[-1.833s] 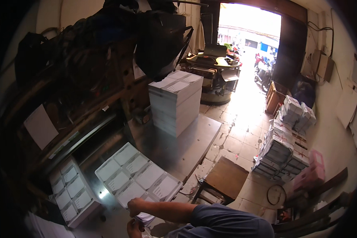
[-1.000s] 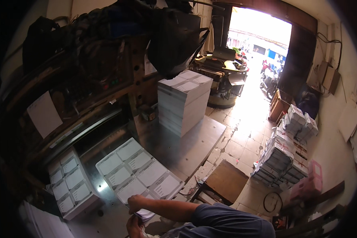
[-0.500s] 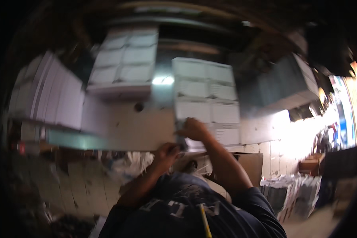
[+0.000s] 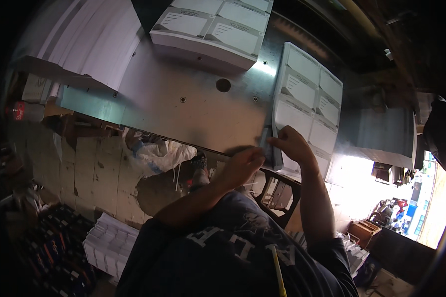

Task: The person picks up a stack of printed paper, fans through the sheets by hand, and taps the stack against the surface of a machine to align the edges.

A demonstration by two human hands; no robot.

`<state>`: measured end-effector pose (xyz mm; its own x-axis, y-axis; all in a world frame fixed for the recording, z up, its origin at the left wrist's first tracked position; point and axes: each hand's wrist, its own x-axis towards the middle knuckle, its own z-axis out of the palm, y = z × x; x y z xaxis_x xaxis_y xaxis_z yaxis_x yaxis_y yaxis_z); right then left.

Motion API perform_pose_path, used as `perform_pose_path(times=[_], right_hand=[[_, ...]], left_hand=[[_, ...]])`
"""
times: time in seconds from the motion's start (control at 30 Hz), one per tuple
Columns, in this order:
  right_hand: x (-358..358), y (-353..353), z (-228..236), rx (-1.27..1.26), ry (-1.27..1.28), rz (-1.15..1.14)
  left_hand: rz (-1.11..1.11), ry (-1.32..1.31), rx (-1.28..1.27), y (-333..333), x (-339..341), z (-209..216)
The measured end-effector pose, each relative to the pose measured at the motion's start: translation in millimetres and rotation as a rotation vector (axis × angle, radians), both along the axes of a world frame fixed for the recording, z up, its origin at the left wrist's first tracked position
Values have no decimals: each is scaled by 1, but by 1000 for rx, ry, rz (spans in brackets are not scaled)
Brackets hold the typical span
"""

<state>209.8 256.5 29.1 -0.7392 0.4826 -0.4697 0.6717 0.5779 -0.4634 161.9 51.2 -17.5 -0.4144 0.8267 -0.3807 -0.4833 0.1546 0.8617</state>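
A stack of white printed sheets [image 4: 309,116], laid out in rectangular panels, lies on the metal table [image 4: 183,121] in front of me. My right hand [image 4: 293,144] is closed at the stack's left side, near its front end, with the fingers curled over the edge. My left hand [image 4: 244,166] is also closed, just left of the front corner. Between the two hands a narrow dark grey strip [image 4: 269,148] runs along the stack's side. Whatever the fingertips hold is too small or hidden to name.
Another printed stack [image 4: 208,29] stands farther back, and a tall pile of paper [image 4: 86,42] is at far left. A grey stack [image 4: 376,131] sits at right. Below the table edge hangs a white plastic bag [image 4: 158,156]. White bundles [image 4: 111,245] lie low at left.
My view has turned, so the table and stacks appear tilted and shifted. Both hands remain closed beside the same stack's front left corner.
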Motion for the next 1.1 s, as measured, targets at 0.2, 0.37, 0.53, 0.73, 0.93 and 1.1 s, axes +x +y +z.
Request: perform_pose_path(times=[0.2,0.37,0.53,0.73,0.93,1.1], right_hand=[[-5,-7,9,-9,-12,-3],[-4,-5,8,-37,-59,-16],[-3,-6,10,-45,-65,-33],[-3,-10,10,-54,-24,-52],[0,-7,4,-39,4,-41],[-1,-8,5,-16,-9,-26]], left_hand=[[71,-11,59,-2,2,-27],[76,26,91,-7,3,-23],[-21,-27,122,-3,-2,5],[19,-165,173,3,14,-15],[-2,-216,85,-1,11,-12],[4,-242,67,-3,10,-8]])
